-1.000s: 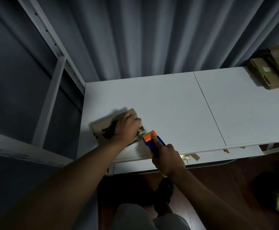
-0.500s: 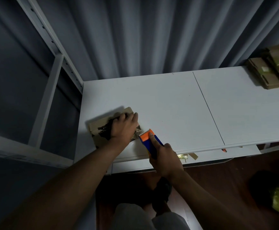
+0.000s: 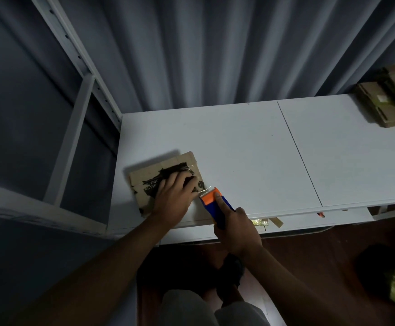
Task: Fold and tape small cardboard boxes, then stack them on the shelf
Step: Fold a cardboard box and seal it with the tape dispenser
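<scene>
Head view, single frame, dim light. We log items from left to right.

Far left: a white metal shelf upright (image 3: 74,57) with punched holes runs diagonally, and a grey curtain (image 3: 203,48) hangs behind the whole shelf.

White shelf board (image 3: 239,142): near its left front corner lies a flattened cardboard box (image 3: 144,182), brown with a black print and some white lettering we cannot read in full. It lies flat on the board.

Our left hand (image 3: 171,198) rests on top of the box, palm down, fingers straight and slightly spread, pressing the cardboard against the board. The hand covers the right half of the print.

Just right of that hand: the tape dispenser (image 3: 211,201), orange head with a toothed metal edge, blue body. The toothed edge sits at the right edge of the box, beside the left fingertips. We cannot tell whether a strip of tape is laid down.

Our right hand (image 3: 235,228) grips the dispenser's body, fingers wrapped round it, index finger stretched along the top toward the orange head.

Below the board's front edge, a lower ledge carries small tape scraps (image 3: 266,222).

Far right, at the back of the board: a stack of cardboard boxes (image 3: 387,102), partly cut off by the frame edge.
</scene>
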